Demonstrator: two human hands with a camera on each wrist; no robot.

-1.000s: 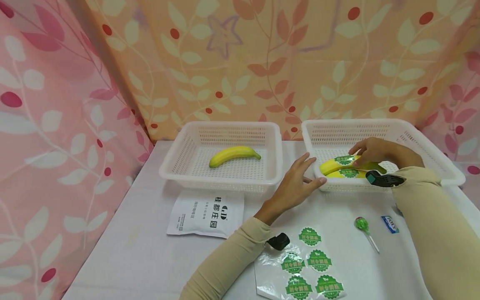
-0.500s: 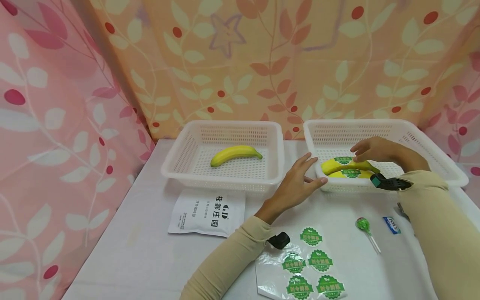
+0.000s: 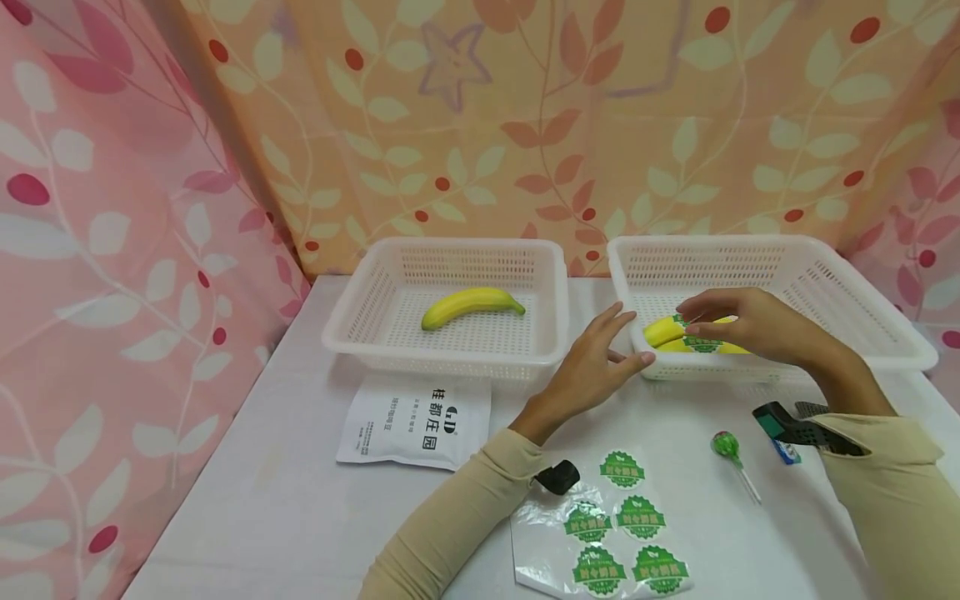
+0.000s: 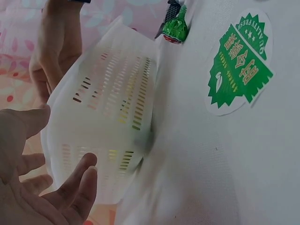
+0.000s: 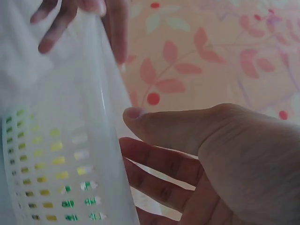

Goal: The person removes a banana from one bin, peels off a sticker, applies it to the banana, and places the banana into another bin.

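perforated white plastic basket [image 3: 862, 300], glossy stickers [image 3: 621, 469]

Stickered yellow bananas [image 3: 667, 332] in right basket [image 3: 862, 321]

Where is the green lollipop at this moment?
In the head view the green lollipop lies on the table, in front of the right basket, between the sticker sheet and the right forearm.

Both arms in long beige sleeves. Left hand [image 3: 588, 373] and right hand [image 3: 753, 325] bare. Small black camera strapped at each wrist.
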